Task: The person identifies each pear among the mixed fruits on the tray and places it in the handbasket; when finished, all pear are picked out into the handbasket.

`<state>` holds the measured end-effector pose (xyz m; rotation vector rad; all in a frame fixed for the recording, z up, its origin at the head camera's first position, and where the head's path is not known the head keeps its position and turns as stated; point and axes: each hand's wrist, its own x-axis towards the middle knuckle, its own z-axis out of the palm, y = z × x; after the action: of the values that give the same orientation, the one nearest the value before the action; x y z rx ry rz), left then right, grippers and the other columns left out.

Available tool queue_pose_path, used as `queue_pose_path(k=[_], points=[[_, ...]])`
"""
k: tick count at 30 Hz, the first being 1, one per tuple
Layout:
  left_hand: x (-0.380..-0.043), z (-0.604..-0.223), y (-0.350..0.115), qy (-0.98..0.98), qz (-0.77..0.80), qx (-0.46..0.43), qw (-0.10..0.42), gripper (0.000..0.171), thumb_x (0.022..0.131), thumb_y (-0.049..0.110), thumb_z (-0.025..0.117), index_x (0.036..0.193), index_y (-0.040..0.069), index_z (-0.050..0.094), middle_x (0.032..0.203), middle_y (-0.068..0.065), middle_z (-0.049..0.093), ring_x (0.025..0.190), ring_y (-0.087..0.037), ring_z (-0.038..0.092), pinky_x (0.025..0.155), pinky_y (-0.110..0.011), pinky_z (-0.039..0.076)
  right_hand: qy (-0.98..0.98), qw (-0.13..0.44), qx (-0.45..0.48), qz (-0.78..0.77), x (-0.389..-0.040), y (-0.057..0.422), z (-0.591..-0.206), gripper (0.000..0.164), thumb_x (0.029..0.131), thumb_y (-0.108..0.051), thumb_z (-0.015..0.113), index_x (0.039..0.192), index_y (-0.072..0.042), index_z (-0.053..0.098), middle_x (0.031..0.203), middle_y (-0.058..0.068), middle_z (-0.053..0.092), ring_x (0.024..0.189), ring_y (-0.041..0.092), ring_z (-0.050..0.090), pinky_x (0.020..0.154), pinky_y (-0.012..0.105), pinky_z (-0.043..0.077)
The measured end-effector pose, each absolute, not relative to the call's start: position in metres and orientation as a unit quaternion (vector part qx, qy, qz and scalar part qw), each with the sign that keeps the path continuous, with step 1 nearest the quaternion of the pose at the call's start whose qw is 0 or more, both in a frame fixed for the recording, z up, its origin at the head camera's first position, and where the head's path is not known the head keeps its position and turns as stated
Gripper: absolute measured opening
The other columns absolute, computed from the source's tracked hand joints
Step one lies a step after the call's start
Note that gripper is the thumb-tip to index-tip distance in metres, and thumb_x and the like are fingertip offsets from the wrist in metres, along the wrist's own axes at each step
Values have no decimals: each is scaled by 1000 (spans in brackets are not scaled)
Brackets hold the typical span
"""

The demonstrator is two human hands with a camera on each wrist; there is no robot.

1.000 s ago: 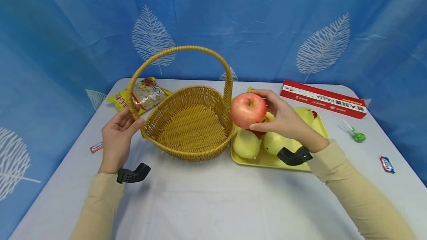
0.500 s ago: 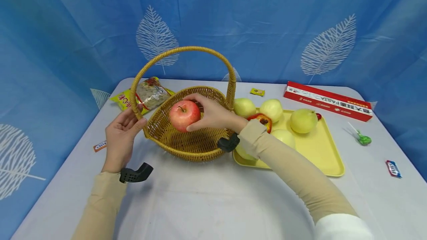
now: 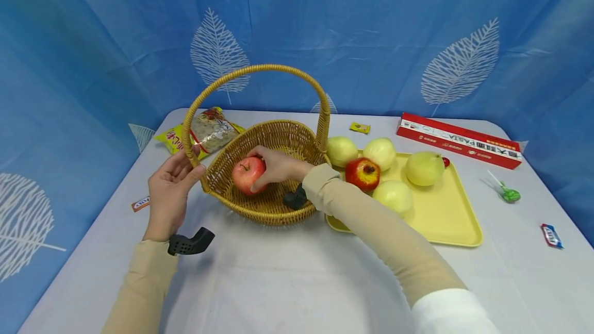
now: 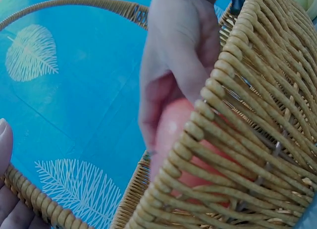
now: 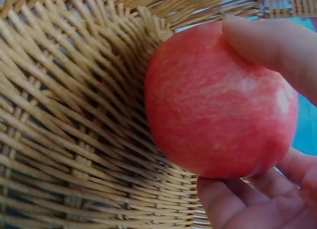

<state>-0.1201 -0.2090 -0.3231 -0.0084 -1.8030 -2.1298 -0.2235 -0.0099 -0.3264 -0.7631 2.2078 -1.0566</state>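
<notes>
A red apple [image 3: 247, 175] is inside the left part of the wicker basket [image 3: 266, 216], gripped by my right hand [image 3: 277, 168]. In the right wrist view the thumb lies on one side of the apple [image 5: 218, 100] and the fingers on the other, close to the woven wall. My left hand [image 3: 170, 189] holds the base of the basket's handle [image 3: 186, 135] between thumb and fingers. The left wrist view shows the apple [image 4: 173, 125] partly hidden behind the rim. Whether the apple touches the basket floor I cannot tell.
Right of the basket, a yellow tray [image 3: 445, 220] bears several pale green fruits [image 3: 424, 168] and a pomegranate [image 3: 363, 174]. Around lie a red pasta box [image 3: 459, 140], a green lollipop [image 3: 509, 194], small wrapped candies [image 3: 551, 236] and a yellow food bag [image 3: 209, 132].
My right hand has carried the apple left from above the tray and lowered it into the basket. The left hand stays on the handle.
</notes>
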Motion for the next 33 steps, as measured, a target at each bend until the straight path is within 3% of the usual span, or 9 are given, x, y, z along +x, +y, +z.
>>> queue_pose_path(k=[8,14,21,27,33], points=[[-121,-322,-210,-642,-749,15,164,53,79,3,65,128,0,46,125,-9,51,114,-15,48,82,-17,46,810,308,-279,-415,-226,-9,-332,76,70,-11,75,132,-11,32,127,7,40,111,18,44,86,28,44],[-121,-320,-208,-643,-749,25,159,51,79,2,64,127,2,47,125,-8,52,113,-14,49,81,-18,47,793,278,-327,-433,-223,19,-307,85,71,-19,76,139,-11,24,141,4,28,129,17,26,103,26,27],[-123,-317,-209,-646,-746,15,158,53,79,2,64,128,-1,45,126,-10,51,113,-15,49,82,-18,46,769,221,-399,-449,-196,94,-251,84,72,-20,75,139,-13,25,142,-2,26,130,11,24,105,27,23],[-121,-315,-209,-651,-742,17,161,50,78,2,65,126,2,49,125,-10,52,111,-13,51,81,-17,47,803,182,-349,-446,-166,179,-247,81,74,-11,73,139,-18,25,143,-3,24,131,11,21,106,35,21],[-120,-317,-208,-651,-743,21,157,50,78,2,65,126,3,50,124,-8,53,111,-12,51,81,-17,46,833,154,-249,-470,-144,243,-283,78,76,-3,68,139,-20,25,143,-3,23,131,20,19,99,11,26]])
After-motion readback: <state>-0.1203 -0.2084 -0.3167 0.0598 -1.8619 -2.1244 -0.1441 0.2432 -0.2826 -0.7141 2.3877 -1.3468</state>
